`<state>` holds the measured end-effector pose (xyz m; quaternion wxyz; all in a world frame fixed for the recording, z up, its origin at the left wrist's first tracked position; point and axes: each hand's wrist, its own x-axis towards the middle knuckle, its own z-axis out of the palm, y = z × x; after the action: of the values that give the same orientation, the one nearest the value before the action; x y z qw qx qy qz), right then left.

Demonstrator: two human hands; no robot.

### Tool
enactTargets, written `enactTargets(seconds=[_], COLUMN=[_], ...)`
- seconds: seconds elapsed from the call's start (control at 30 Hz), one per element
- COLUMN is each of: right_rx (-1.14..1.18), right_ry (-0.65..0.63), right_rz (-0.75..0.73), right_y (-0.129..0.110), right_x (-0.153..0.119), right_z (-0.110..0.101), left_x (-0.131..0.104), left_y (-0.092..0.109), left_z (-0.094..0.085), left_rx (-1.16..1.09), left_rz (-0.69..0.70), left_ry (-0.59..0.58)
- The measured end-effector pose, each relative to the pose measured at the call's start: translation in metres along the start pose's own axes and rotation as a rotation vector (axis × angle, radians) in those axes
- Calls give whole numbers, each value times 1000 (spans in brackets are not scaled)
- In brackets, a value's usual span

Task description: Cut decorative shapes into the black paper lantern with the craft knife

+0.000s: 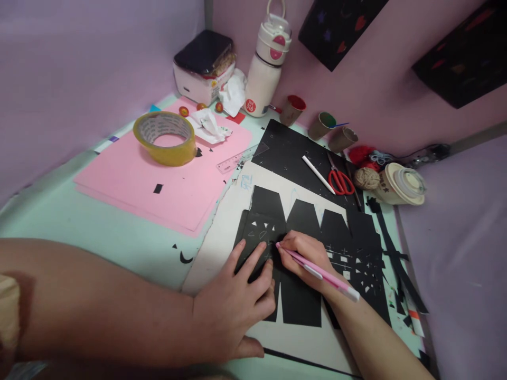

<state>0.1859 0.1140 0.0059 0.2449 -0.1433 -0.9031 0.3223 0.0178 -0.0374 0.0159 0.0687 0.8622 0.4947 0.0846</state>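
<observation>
Gripping a penlike tool [331, 278], the right hand [304, 246] flanks the splayed left [236, 289] on card [301, 301], mint tabletop [146, 232] below, pink wall [241, 24] beyond.

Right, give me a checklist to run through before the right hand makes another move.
1. Black card steadied: ok, the left hand lies on it, fingers spread.
2. Pink pen-like tool gripped: ok, in the right hand.
3. Left fingertips well clear of the tool's tip: not ok, they are close beside it.
4. Tip, blade or nib: cannot tell, too small.
5. White board beneath the card: ok.
6. Red-handled scissors away from both hands: ok, on the black sheet behind.
</observation>
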Motion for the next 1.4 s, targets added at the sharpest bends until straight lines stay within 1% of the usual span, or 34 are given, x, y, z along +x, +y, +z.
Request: enactTargets(seconds=[0.47, 0.67, 0.83, 1.2, 1.3, 1.33, 1.4], right_rx=[-35, -40, -39, -68, 8, 59, 171], right_ry=[0, -10, -43, -41, 6, 54, 203], right_rz=[-24, -19, -2, -12, 3, 30, 116], right_y=[4, 2, -1, -4, -3, -4, -9], right_x=[-3, -1, 2, 5, 3, 2, 3], right_z=[3, 1, -2, -4, -1, -1, 0], left_x=[0, 0, 0, -1, 0, 0, -1], left_y=[1, 0, 0, 0, 0, -1, -1], left_z=[0, 0, -1, 0, 0, 0, 1], left_rx=[-5, 1, 7, 10, 14, 16, 17], left_rz=[0, 1, 7, 7, 6, 7, 9], left_ry=[-6, -6, -4, -3, 4, 7, 11])
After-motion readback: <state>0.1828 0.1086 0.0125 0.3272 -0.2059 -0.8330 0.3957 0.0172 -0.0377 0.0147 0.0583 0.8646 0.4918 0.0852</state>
